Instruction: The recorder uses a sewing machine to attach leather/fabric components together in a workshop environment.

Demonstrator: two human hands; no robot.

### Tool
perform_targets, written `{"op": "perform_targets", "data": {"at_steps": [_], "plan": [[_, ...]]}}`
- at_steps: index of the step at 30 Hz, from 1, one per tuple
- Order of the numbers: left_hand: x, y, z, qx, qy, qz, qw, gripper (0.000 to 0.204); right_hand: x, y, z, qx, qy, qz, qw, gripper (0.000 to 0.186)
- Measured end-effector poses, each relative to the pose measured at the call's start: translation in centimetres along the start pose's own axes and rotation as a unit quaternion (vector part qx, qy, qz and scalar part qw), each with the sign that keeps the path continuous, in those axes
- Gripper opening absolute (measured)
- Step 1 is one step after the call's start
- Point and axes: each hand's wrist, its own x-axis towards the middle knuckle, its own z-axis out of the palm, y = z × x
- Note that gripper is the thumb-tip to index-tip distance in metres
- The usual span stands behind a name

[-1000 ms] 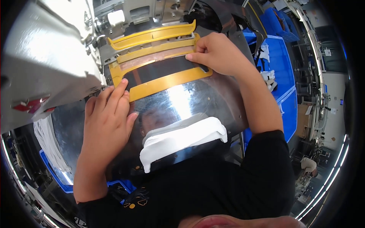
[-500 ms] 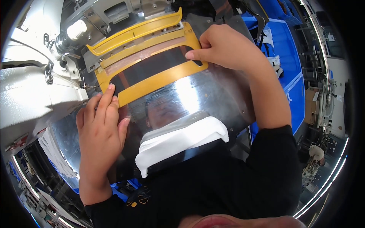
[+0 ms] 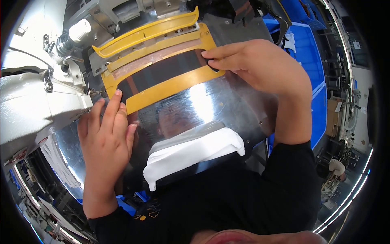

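Observation:
A yellow curved template [image 3: 170, 86] lies on the shiny metal plate at the far side. A long black strip [image 3: 164, 72] shows in its cutout, with a pale pinkish band [image 3: 136, 70] above it. My left hand [image 3: 107, 136] is open, its fingers stretched out and a fingertip touching the strip's left end. At the opposite end, my right hand [image 3: 264, 65] rests two slightly parted fingertips on the strip; its other fingers are hidden. Behind the template stands a raised yellow curved bar [image 3: 148, 32].
White folded cloth pieces [image 3: 195, 153] lie at the near edge of the metal plate [image 3: 174, 112]. A white machine [image 3: 36, 93] stands close on the left. Blue bins [image 3: 319, 110] are to the right, with a pale stack [image 3: 61, 162] at the left. A person [image 3: 337, 168] is in the right background.
My right hand has gone from a curled shape with the thumb pressing to stretched fingers, and its wrist has moved right. My left hand stays at the strip's left end.

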Motion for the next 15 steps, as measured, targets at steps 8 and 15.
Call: {"op": "perform_targets", "data": {"at_steps": [8, 15], "plan": [[-0.1, 0.2, 0.6, 0.003, 0.028, -0.009, 1.0, 0.032, -0.6, -0.6, -0.5, -0.03, -0.021, -0.007, 0.999, 0.039], [-1.1, 0.1, 0.4, -0.043, 0.077, 0.027, 0.996, 0.034, 0.2, -0.3, -0.1, -0.017, 0.0, -0.047, 0.999, 0.033]]}}
